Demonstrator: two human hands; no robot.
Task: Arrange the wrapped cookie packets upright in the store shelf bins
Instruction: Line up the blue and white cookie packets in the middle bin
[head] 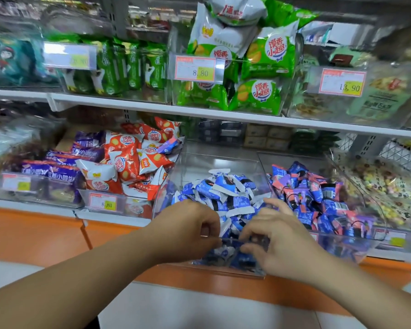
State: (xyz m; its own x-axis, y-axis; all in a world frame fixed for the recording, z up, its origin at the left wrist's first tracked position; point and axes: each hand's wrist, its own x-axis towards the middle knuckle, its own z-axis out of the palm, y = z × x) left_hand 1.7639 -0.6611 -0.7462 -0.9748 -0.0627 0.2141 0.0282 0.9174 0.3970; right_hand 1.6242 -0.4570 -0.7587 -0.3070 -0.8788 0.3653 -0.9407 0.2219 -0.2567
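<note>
Task's thing: the blue-and-white packets (226, 188) lie in a loose heap in the clear bin (214, 160) on the lower shelf. They point every way and none can be seen standing upright.
Left hand (190, 227): its fingers (208, 225) are curled together, with the tips down at the bin's front rim. Whether they pinch a packet or only rest against the wall cannot be told.
Right hand (280, 236): it is curled the same way, with the fingertips (253, 232) tucked toward the front packets. What they clamp, if anything, cannot be told.
Key relation: the heap lies at twelve o'clock from both sets of fingertips, and the nearest packets are directly under them, just behind the front wall. The two hands face each other at nine and three o'clock across one small spot, about equally near it.
Long axis: it is mixed across the heap. For the packet between the hands it is unreadable.
Judged step: standing up packets along the front row.
Hidden or unclear: the front packets are smeared by blur and seen through the plastic. The bin's bottom is covered.
Neighbours: a pile of blue-and-pink packets (318, 198) lies at three o'clock and orange-red packets (128, 160) at ten o'clock.
</note>
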